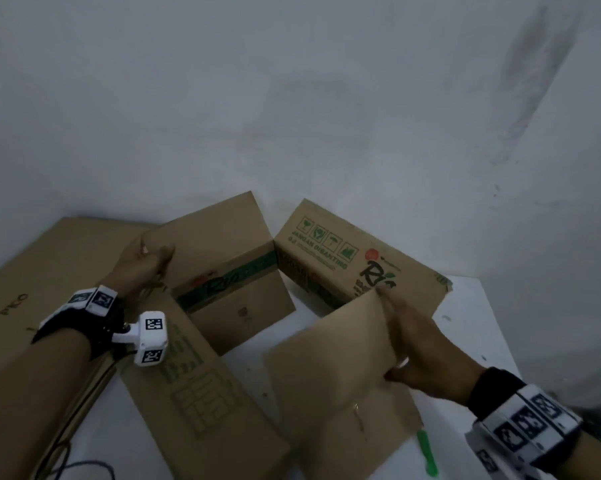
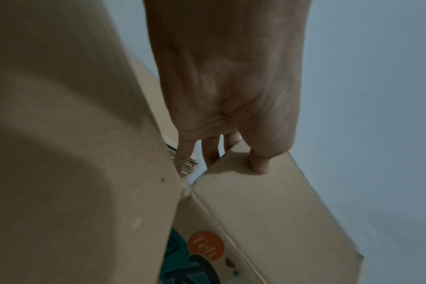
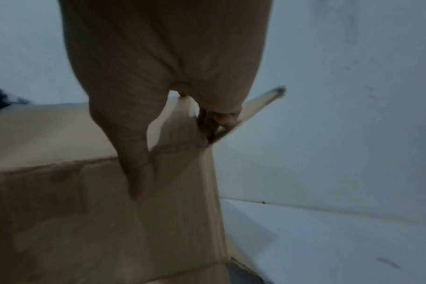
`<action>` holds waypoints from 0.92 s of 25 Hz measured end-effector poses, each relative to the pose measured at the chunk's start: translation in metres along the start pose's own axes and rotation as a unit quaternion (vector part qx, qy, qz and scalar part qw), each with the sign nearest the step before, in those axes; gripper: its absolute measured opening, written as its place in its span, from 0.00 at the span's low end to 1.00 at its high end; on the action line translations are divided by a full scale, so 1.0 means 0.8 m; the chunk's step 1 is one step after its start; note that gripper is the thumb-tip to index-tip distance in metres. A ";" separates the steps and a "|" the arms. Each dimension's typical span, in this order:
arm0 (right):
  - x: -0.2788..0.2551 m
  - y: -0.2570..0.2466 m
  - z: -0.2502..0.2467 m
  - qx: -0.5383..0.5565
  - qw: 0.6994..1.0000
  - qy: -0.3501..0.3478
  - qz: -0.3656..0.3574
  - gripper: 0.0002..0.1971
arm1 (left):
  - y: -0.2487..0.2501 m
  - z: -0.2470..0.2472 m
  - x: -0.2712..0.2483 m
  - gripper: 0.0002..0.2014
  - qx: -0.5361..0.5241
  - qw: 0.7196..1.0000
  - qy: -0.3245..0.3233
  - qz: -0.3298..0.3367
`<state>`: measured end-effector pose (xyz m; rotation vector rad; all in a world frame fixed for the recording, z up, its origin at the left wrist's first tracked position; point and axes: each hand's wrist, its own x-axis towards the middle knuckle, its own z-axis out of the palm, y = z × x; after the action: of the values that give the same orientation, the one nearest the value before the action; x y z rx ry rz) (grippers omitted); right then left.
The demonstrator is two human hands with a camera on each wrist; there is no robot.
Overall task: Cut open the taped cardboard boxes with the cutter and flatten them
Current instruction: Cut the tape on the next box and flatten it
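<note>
Meanwhile, left hand (image 1: 143, 261) and right hand (image 1: 417, 348) pinching opened box (image 1: 347, 258) flaps, green cutter (image 1: 427, 452) beside, flat cardboard (image 1: 32, 271) left

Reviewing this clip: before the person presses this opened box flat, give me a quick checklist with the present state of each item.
1. Left hand grips a box flap: ok.
2. Right hand grips the near flap: ok.
3. Box is cut open, its flaps spread: ok.
4. Green cutter is out of both hands, lying on the white table beside the near flap: ok.
5. Cutter blade retracted: cannot tell.
6. Flattened cardboard lies to the left; whether room remains on it: cannot tell.
</note>
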<state>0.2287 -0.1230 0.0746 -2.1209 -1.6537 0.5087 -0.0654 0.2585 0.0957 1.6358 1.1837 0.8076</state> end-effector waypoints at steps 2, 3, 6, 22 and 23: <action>-0.001 0.005 -0.020 0.083 0.993 0.077 0.025 0.67 | -0.009 -0.014 0.001 0.16 0.010 1.000 0.005 -0.025; -0.001 0.009 -0.031 0.115 0.985 0.118 0.041 0.67 | -0.013 -0.025 0.004 0.16 0.013 0.999 0.013 -0.040; 0.003 0.019 -0.068 0.205 0.937 0.274 0.074 0.66 | -0.014 -0.054 0.016 0.16 0.011 0.998 0.005 -0.057; 0.146 0.004 -0.084 0.257 0.909 0.216 0.248 0.27 | -0.034 -0.069 -0.081 0.27 0.065 0.971 -0.172 -0.156; 0.146 0.000 -0.084 0.289 0.907 0.203 0.230 0.18 | -0.039 -0.065 -0.089 0.34 0.089 0.964 -0.192 -0.158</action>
<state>0.2909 -0.0158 0.1275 -1.9599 -0.6561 0.5578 -0.1450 0.2103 0.0857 1.5990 1.2160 0.1726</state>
